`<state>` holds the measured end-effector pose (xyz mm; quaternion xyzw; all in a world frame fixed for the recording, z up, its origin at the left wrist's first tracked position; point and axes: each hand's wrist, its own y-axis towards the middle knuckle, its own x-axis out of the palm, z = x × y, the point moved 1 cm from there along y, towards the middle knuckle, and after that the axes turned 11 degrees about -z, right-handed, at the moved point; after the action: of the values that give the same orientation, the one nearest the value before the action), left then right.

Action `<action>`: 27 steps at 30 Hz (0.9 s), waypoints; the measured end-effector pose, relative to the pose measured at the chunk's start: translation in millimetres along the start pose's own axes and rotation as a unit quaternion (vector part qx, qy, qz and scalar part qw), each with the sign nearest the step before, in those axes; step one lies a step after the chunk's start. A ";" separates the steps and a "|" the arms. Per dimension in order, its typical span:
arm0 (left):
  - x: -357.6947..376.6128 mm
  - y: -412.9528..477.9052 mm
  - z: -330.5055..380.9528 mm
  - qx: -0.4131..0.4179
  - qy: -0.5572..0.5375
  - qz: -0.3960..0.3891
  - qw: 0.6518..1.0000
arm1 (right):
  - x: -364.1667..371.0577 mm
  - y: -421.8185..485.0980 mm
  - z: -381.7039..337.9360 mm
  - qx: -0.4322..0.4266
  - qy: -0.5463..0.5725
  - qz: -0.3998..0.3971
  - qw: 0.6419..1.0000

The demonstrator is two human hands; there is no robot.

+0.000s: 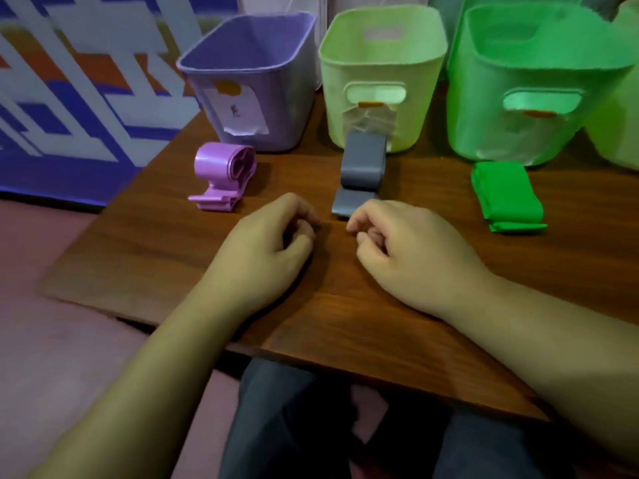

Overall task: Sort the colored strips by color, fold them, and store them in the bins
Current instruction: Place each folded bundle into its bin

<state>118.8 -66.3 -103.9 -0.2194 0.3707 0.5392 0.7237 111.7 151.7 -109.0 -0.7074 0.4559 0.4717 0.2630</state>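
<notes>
Now left hand (273, 236) and right hand (397, 243) rest loosely curled, empty, on the dark wooden table (345, 323) — folded grey strip (361, 167) just beyond.

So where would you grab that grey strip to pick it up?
Probably by the thick folded part of the grey strip, from above, pinching its two long sides. That part stands proud of the table and both sides are free, while a pale bin blocks its far end. Lifting by the flat loose tail might unfold it.
</notes>
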 end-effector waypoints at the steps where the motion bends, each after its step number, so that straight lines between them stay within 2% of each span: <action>1: -0.8 1.2 0.1 -0.007 -0.003 -0.004 1.000 | -0.1 0.6 -0.4 0.011 0.004 -0.002 1.000; 9: -16.7 4.9 11.3 -0.074 -0.037 -0.059 0.995 | -7.8 2.7 -4.3 0.019 -0.002 -0.054 0.998; 12: -29.6 11.4 21.8 -0.136 -0.068 -0.103 0.983 | -12.7 2.8 -6.7 0.037 0.002 -0.101 0.994; 15: -57.6 20.1 32.3 -0.217 -0.084 -0.180 0.956 | -26.5 0.1 -10.5 0.067 0.034 -0.160 0.984; 17: -83.0 23.1 36.8 -0.239 -0.068 -0.170 0.954 | -37.8 -2.2 -9.7 0.084 0.043 -0.198 0.976; 19: -113.3 27.8 33.1 -0.233 -0.050 -0.130 0.962 | -52.7 7.0 -11.2 0.098 0.074 -0.246 0.961; 22: -151.0 44.5 11.4 -0.199 -0.032 -0.087 0.976 | -74.9 36.3 -25.4 0.191 0.157 -0.308 0.919; 24: -167.1 60.7 -10.1 -0.199 -0.036 -0.064 0.977 | -83.3 60.5 -39.1 0.235 0.196 -0.321 0.896; 27: -177.8 79.2 -37.0 -0.171 -0.023 -0.106 0.979 | -90.1 92.5 -67.2 0.288 0.269 -0.313 0.864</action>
<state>7.4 -177.1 16.8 -0.3651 0.2308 0.5201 0.7368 45.2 92.3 6.1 -0.8051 0.3791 0.0033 0.4562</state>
